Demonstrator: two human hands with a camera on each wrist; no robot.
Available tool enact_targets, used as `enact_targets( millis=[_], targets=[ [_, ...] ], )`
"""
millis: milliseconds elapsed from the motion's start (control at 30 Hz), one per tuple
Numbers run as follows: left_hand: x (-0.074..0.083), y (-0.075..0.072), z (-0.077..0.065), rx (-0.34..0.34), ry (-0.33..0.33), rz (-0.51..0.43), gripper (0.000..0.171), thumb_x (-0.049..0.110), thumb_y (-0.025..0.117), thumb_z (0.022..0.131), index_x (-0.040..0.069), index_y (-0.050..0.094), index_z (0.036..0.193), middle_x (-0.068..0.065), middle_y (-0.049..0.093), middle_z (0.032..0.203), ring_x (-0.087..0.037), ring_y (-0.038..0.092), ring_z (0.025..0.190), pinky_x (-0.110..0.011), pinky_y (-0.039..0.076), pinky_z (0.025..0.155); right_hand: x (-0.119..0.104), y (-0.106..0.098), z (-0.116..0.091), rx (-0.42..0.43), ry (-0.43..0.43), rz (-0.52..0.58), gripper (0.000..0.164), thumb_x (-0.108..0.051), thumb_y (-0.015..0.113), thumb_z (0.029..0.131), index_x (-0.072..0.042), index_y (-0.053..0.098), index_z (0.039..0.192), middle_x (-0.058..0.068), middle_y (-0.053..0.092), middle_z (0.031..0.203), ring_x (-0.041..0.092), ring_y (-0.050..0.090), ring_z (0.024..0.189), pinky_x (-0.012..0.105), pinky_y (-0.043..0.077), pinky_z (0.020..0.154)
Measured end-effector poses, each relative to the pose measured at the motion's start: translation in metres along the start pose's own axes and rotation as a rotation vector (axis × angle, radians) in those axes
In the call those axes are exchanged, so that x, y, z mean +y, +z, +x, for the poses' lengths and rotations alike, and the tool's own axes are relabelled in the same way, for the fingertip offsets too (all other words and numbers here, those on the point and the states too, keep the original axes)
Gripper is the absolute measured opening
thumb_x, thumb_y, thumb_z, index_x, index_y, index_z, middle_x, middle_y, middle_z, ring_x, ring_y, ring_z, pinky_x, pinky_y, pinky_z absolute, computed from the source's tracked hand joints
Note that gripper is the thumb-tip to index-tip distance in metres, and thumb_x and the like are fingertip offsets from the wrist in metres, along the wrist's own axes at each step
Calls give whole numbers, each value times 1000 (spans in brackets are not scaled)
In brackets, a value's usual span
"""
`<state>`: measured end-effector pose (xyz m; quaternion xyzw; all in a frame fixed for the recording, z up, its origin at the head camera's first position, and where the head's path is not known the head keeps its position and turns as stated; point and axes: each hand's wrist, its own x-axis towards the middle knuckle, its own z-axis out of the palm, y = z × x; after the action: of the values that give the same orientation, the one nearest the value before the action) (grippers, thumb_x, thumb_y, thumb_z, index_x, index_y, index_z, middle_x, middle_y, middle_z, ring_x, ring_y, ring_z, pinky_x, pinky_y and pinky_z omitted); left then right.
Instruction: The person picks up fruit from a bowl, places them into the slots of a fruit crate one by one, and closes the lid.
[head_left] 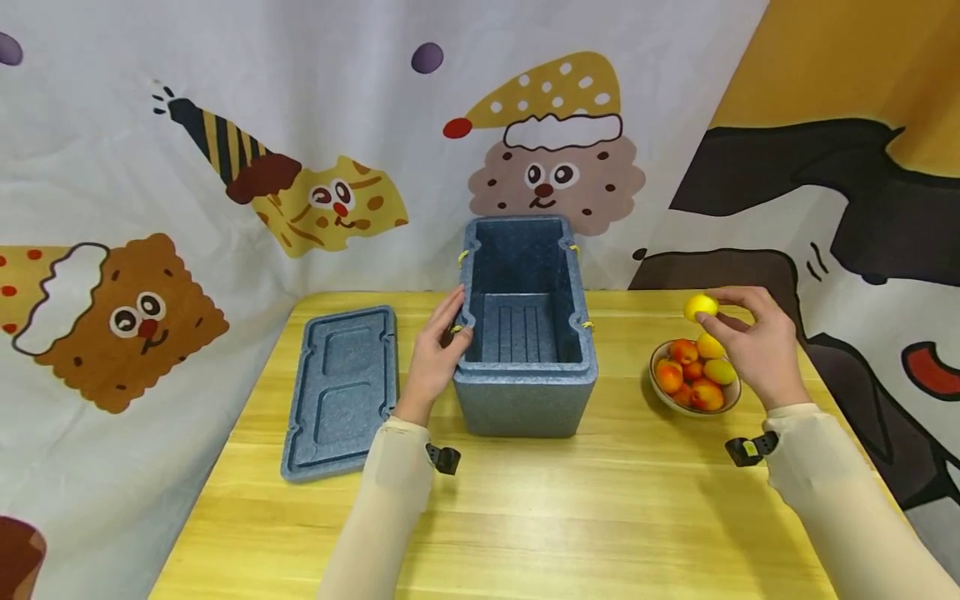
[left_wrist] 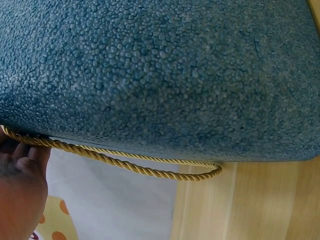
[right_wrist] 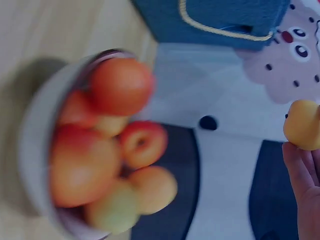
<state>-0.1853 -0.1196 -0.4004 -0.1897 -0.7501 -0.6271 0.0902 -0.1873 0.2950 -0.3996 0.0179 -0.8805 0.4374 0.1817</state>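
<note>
My right hand (head_left: 761,342) pinches a small round yellow fruit (head_left: 701,308) between thumb and fingers, above a bowl (head_left: 657,396) of red-orange and yellow fruit. In the right wrist view the held fruit (right_wrist: 301,124) shows a small dark speck on its side. Against the left side of a blue-grey foam box (head_left: 525,407) rests my left hand (head_left: 435,358), its fingers at the rim and thumb near a notch. The box stands without its lid, and its ribbed floor shows. A yellow rope handle (left_wrist: 145,169) hangs along the side by the left hand.
The box's lid (head_left: 347,392) lies flat on the wooden table (head_left: 517,517), left of the box. Behind the table hangs a cloth (head_left: 360,75) printed with cartoon biscuits, right at the table's back edge.
</note>
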Motion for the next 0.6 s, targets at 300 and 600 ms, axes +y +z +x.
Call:
enact_targets(
  millis=[300,600],
  targets=[
    [-2,3,-2,-13,-17,-22,52,-4,52,96,-12,36,145,-23,31,154,-33,28,142,-49,29,108,-40,11,32,-27,-45,61,38,-21,72,91,-5,65,125,4,53,118,13,54,108,23,46,91],
    [1,0,3,-11,5,-25,52,-5,51,95,-14,36,144,-24,31,154,-34,29,141,-46,30,108,-90,29,70,-41,-100,199,37,-19,74,89,-6,67,123,4,55,115,15,53,110,24,48,89]
  ],
)
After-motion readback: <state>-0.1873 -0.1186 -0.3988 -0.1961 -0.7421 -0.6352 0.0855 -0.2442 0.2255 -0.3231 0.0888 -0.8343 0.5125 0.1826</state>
